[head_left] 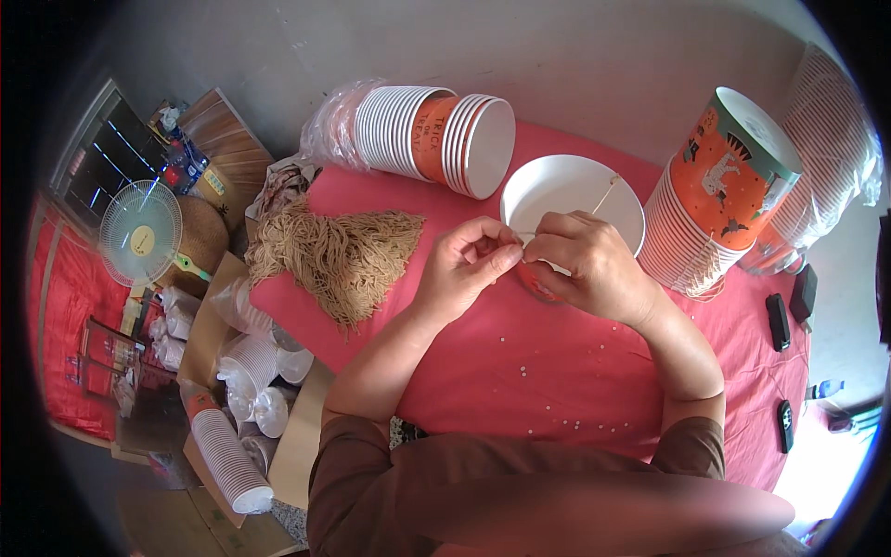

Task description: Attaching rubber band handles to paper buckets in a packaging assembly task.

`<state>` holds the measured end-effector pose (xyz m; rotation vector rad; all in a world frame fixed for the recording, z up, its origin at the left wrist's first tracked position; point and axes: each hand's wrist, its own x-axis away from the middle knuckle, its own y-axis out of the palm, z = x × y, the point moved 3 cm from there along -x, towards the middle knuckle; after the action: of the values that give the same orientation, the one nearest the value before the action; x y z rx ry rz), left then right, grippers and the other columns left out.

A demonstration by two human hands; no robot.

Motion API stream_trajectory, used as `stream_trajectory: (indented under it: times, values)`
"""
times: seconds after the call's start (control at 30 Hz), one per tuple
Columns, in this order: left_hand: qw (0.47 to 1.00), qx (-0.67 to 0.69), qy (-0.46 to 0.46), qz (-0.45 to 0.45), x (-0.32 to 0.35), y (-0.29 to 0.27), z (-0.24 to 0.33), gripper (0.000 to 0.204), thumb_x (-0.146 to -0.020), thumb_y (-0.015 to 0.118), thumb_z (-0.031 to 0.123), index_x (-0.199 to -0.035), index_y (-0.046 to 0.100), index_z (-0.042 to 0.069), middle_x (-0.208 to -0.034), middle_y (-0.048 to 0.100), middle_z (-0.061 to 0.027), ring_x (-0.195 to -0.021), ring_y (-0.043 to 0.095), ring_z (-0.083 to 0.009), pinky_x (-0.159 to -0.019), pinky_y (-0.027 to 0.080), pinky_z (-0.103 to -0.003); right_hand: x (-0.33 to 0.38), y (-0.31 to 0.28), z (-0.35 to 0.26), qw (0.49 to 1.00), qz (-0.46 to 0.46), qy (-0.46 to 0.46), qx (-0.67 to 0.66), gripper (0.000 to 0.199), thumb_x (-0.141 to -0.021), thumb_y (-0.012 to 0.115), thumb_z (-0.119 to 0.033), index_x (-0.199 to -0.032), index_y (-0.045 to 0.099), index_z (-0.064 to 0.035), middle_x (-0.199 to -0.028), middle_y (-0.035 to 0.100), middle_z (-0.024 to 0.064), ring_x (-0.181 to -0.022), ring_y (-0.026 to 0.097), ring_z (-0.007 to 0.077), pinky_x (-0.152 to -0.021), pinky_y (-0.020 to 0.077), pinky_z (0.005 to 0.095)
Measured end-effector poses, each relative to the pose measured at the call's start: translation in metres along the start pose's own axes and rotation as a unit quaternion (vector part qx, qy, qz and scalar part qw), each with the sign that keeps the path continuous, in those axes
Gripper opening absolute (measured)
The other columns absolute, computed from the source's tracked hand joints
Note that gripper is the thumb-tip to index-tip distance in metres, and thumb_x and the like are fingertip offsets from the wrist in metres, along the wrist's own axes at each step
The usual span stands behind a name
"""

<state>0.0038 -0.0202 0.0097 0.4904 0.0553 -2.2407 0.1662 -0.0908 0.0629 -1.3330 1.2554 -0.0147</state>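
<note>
Both hands meet over the near left rim of a round paper bucket [543, 186], white inside, with a little orange outside showing beneath my fingers. My left hand [473, 265] is closed in a pinch, thumb against fingertips. Curled beside it, my right hand [589, 260] pinches at the same spot. A thin pale cord [605, 195] comes from the bucket's far right rim and runs down behind my right hand; a pale bit of it seems to show between the fingertips. My fingers mostly cover what they grip.
A heap of tan cords [343, 260] lies left on the red cloth [483, 371]. Nested bucket stacks lie behind [399, 130] and stand right [696, 209], with cords by the latter. Small white dots and black devices [778, 322] lie about. An open carton [302, 408] holds wrapped cups.
</note>
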Motion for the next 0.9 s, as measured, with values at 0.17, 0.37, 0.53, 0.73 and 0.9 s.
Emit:
stream_trajectory:
  times: [0.17, 0.37, 0.53, 0.73, 0.9]
  values:
    - [1.0, 0.0, 0.014, -0.012, 0.001, -0.002, 0.0, 0.009, -0.095, 0.064, 0.01, -0.101, 0.063, 0.003, -0.083, 0.061, 0.0027, -0.065, 0.049, 0.0001, -0.054, 0.039, -0.015, -0.001, -0.004, -0.001, 0.999, -0.018, 0.018, -0.026, 0.012, -0.076, 0.072, -0.006, -0.086, 0.066, -0.0056, -0.085, 0.065, 0.0077, -0.074, 0.065, 0.0282, -0.07, 0.0525, 0.04]
    - [0.998, 0.004, 0.004, -0.066, 0.001, 0.001, 0.006, 0.01, -0.098, 0.058, 0.01, -0.102, 0.062, 0.001, -0.09, 0.065, -0.0014, -0.065, 0.05, -0.0014, -0.054, 0.041, -0.017, 0.0, -0.01, 0.007, 0.993, 0.034, 0.052, -0.103, 0.014, -0.078, 0.069, 0.003, -0.091, 0.066, -0.0019, -0.082, 0.063, 0.0096, -0.071, 0.066, 0.027, -0.061, 0.0517, 0.0365]
    - [0.993, 0.001, -0.043, -0.111, 0.002, -0.002, 0.002, 0.013, -0.098, 0.056, 0.009, -0.103, 0.063, 0.0, -0.093, 0.068, -0.005, -0.063, 0.049, -0.0021, -0.055, 0.041, -0.018, 0.001, -0.013, 0.009, 0.992, 0.056, 0.066, -0.086, 0.017, -0.081, 0.066, 0.007, -0.097, 0.068, 0.0003, -0.081, 0.063, 0.0106, -0.069, 0.065, 0.0247, -0.059, 0.0502, 0.0342]
    - [0.994, 0.011, -0.054, -0.092, 0.001, -0.004, 0.004, 0.011, -0.096, 0.056, 0.007, -0.102, 0.062, 0.0, -0.092, 0.068, -0.0092, -0.066, 0.05, -0.0044, -0.055, 0.042, -0.019, 0.002, -0.017, 0.007, 0.992, 0.07, 0.06, -0.09, 0.016, -0.082, 0.067, 0.006, -0.097, 0.068, 0.0006, -0.081, 0.063, 0.0111, -0.069, 0.065, 0.0249, -0.059, 0.0499, 0.0341]
    - [0.997, 0.016, -0.024, -0.078, 0.003, -0.003, 0.004, 0.009, -0.095, 0.062, 0.003, -0.103, 0.062, -0.001, -0.092, 0.066, -0.0036, -0.077, 0.058, -0.0042, -0.068, 0.048, -0.019, 0.002, -0.017, 0.004, 0.993, 0.066, 0.035, -0.094, 0.016, -0.082, 0.066, 0.007, -0.096, 0.067, 0.0006, -0.083, 0.063, 0.011, -0.069, 0.065, 0.0246, -0.059, 0.0502, 0.0344]
